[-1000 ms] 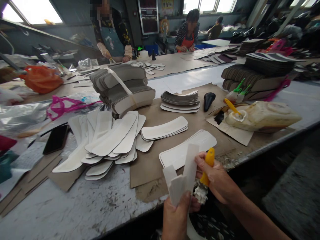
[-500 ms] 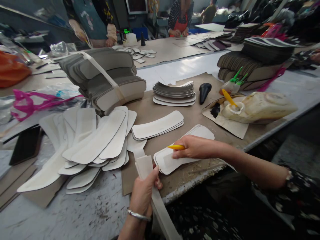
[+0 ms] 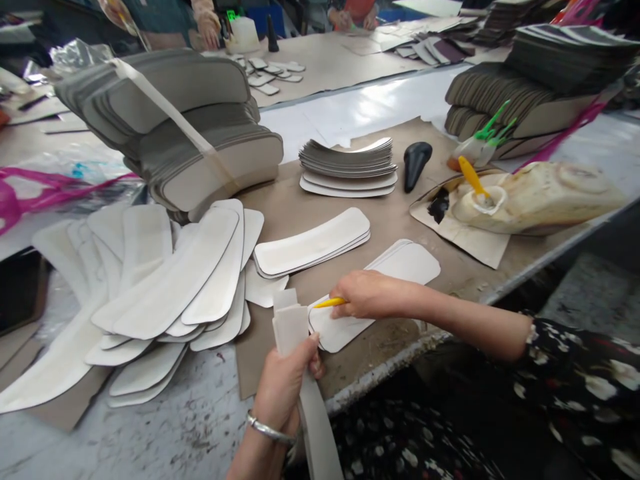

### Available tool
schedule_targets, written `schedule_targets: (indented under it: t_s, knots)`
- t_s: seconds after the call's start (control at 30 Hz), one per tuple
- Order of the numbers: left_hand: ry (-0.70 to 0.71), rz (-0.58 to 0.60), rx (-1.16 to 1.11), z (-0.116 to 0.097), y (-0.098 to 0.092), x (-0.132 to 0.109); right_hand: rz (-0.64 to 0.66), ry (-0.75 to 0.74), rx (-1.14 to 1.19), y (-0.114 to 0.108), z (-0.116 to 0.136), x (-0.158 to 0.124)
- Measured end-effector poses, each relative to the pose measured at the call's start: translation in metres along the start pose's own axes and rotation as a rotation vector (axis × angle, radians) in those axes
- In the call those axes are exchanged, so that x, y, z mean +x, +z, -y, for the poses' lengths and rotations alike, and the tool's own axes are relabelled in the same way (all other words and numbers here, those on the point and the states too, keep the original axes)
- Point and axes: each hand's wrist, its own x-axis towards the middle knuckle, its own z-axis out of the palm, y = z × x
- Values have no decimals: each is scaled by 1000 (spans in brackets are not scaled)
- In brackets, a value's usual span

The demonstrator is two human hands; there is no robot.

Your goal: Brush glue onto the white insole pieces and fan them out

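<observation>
My left hand (image 3: 287, 380) is closed around a bundle of long off-white strips (image 3: 291, 327). Their upper ends stick up above the thumb, and their tails hang down past the table's edge. My right hand (image 3: 365, 295) grips a slim yellow tool (image 3: 329, 303); its pointed end sticks out leftward and the rest is hidden in the fist. Below that hand lies a small stack of white curved pieces (image 3: 345, 331), close to my left fingertips. Another short pile of white curved pieces (image 3: 315, 243) rests just behind.
Many white pieces (image 3: 175, 293) fan out on the left. Behind them stands a tall banded stack (image 3: 215, 167). Further right are a curved stack (image 3: 347, 170), a black teardrop-shaped object (image 3: 417, 165) and a stained jug (image 3: 545, 200) with a yellow handle in its opening. Other people work across the table.
The view has shifted down and closer. My right hand has moved left with the yellow tool toward the strips. A pale strip end under that hand no longer shows. My left hand keeps its hold.
</observation>
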Motion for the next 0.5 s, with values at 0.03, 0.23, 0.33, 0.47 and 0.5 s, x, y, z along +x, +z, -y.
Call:
schedule_targets:
  t_s: [0.03,0.23,0.33,0.47,0.5]
  knots:
    - [3,-6,9,0,0,0,0,3,-6,1,0,1]
    - [34,-37,36,1,2,1,-18,-5,-24,2,-2,1]
    - [64,-82,43,4,4,2,-34,-7,-43,3,-1,0]
    - [131,-167,133,9,6,4,-49,-17,-75,4,0,-1]
    - [150,-184,155,11,7,5,-50,-17,-83,5,0,-1]
